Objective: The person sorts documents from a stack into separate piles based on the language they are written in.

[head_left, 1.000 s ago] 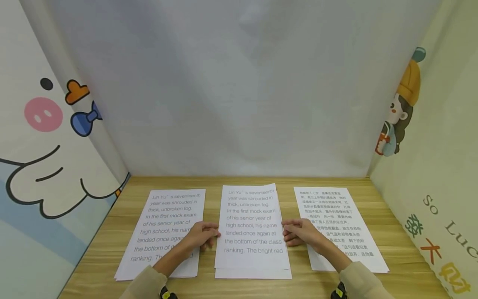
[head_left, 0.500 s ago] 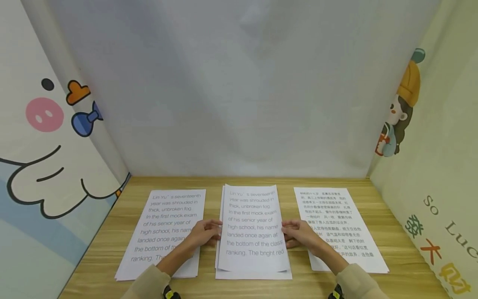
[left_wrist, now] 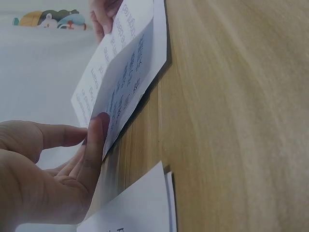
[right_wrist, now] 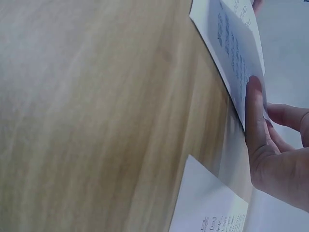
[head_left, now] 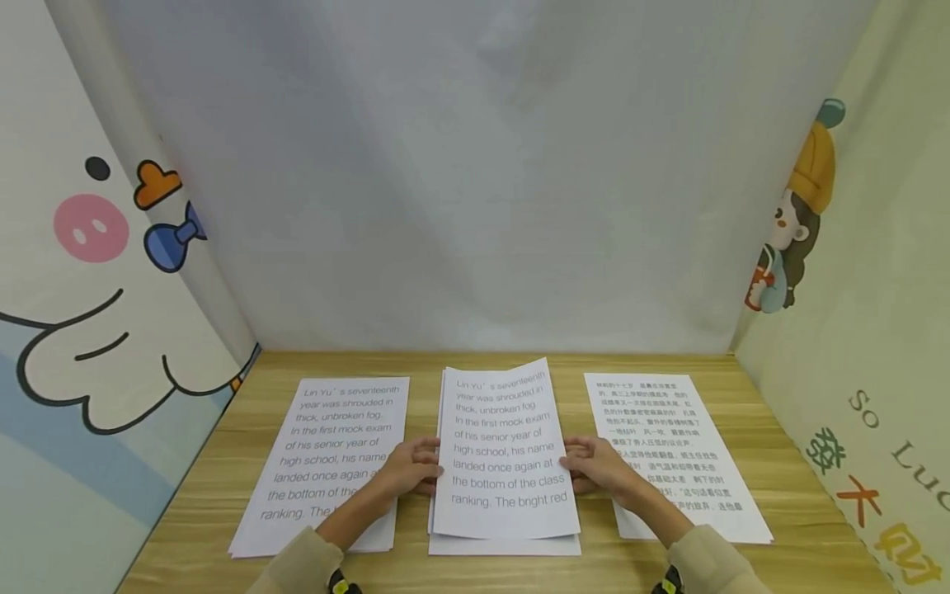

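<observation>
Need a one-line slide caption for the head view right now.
Both hands, left hand and right hand, pinch the top sheet above the middle stack on a wooden table.

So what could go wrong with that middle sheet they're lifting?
Both hands, left hand and right hand, pinch only the side edges of the top sheet, so it may sag, bow or slip. It might also drag the sheets below askew, or brush the left stack.

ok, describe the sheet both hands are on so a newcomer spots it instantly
On the wooden table lie three paper stacks. Take the middle stack; the top sheet has English print. Unlike its flat neighbours, it is lifted, pinched at its edges by the left hand and right hand.
</observation>
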A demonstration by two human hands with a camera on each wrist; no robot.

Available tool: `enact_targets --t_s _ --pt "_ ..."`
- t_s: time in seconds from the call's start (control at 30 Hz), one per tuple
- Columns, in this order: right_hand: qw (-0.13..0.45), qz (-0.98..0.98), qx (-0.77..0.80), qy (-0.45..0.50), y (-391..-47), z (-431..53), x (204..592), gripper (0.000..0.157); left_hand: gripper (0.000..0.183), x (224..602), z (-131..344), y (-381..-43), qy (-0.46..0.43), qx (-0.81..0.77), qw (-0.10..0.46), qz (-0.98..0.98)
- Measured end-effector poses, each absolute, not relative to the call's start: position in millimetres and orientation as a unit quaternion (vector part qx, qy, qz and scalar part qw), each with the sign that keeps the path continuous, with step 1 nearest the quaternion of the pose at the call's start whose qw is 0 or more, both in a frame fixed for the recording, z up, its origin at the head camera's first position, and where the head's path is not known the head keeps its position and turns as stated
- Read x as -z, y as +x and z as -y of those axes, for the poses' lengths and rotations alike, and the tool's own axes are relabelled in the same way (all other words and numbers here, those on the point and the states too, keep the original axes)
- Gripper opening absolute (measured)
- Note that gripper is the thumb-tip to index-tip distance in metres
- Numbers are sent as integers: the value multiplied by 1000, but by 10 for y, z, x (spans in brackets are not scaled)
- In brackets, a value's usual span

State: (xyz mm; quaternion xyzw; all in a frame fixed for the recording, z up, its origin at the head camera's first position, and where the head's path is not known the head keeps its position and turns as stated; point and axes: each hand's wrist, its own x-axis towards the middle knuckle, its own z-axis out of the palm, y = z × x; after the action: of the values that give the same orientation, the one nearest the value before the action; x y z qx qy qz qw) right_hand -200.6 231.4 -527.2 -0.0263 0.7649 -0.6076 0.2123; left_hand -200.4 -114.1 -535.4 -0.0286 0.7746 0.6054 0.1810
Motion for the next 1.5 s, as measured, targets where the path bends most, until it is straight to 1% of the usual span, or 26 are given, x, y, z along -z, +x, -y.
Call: enact_targets --t_s 0.23,0.47,0.67,0.83,1.0,1.2,1.5 --pt "199 -769 607 -31 -2010 -2289 5234 62 57 5334 1170 -1955 -23 -614 179 -768" --pt "185 -769 611 -13 -2000 -2230 5218 60 53 5358 1231 -1935 -33 -622 153 -768" --pt "189 -758 624 -20 -1978 -2151 5180 59 52 5331 1324 -1898 -50 -617 140 -773" --pt "188 -753 630 -20 -1973 -2040 5157 58 51 5277 1436 -1889 -61 -614 127 -777" --pt "169 -748 642 1 -1966 -1888 5189 54 51 5229 1551 -1896 -69 -611 121 -779" --pt "155 -727 668 7 -1971 -1704 5268 52 47 5195 1694 -1899 -75 -609 111 -782" --pt "180 -703 688 -17 -2000 -1467 5317 52 48 5219 1940 -1867 -90 -608 106 -781"
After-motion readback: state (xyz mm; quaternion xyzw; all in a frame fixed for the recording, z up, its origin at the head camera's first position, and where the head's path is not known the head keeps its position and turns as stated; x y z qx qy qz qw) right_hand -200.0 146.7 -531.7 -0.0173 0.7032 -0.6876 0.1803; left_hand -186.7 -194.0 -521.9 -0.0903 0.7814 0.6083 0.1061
